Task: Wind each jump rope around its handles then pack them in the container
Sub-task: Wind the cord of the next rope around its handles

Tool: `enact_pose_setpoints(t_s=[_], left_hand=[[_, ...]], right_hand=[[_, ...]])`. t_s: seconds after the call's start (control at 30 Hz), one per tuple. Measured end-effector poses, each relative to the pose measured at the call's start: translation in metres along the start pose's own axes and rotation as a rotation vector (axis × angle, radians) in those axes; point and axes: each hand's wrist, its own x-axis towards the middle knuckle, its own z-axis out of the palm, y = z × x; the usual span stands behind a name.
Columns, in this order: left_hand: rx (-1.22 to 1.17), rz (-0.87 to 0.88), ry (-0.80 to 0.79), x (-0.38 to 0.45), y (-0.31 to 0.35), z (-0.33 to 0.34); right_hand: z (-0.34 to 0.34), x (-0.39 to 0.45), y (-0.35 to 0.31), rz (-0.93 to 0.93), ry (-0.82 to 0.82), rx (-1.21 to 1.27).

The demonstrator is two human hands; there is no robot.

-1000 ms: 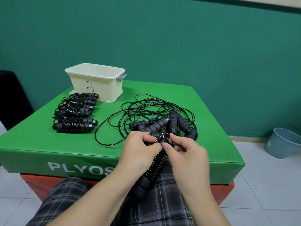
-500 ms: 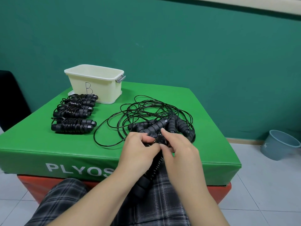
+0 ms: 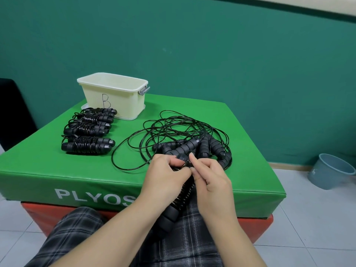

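The left hand gripped a wound rope by its handles. The right hand pinched its cord end. The bin stood well apart.

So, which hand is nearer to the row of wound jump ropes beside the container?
Left. The left hand is nearer to the wound jump ropes, which lie on its far left; the right hand is farther right.

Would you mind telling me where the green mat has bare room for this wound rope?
Free: the near-left corner of the green mat, in front of the wound ropes, and the far-right strip beside the container. Crowded: the loose rope tangle fills the middle-right.
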Motion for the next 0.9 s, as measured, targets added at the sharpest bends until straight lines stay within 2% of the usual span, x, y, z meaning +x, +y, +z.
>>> enact_pose_setpoints(t_s=[0.17, 0.33, 0.67, 0.9], left_hand=[[0.007, 0.014, 0.002, 0.0, -0.002, 0.001], [0.019, 0.023, 0.001, 0.0, -0.002, 0.002], [0.044, 0.071, 0.048, -0.007, -0.001, 0.005], [0.053, 0.073, 0.05, -0.009, -0.001, 0.005]], right_hand=[[0.0, 0.001, 0.004, 0.075, 0.029, 0.046], [-0.006, 0.006, -0.001, 0.118, 0.018, -0.091], [-0.024, 0.02, -0.026, 0.221, -0.295, -0.414], [-0.029, 0.024, -0.037, 0.224, -0.418, -0.497]])
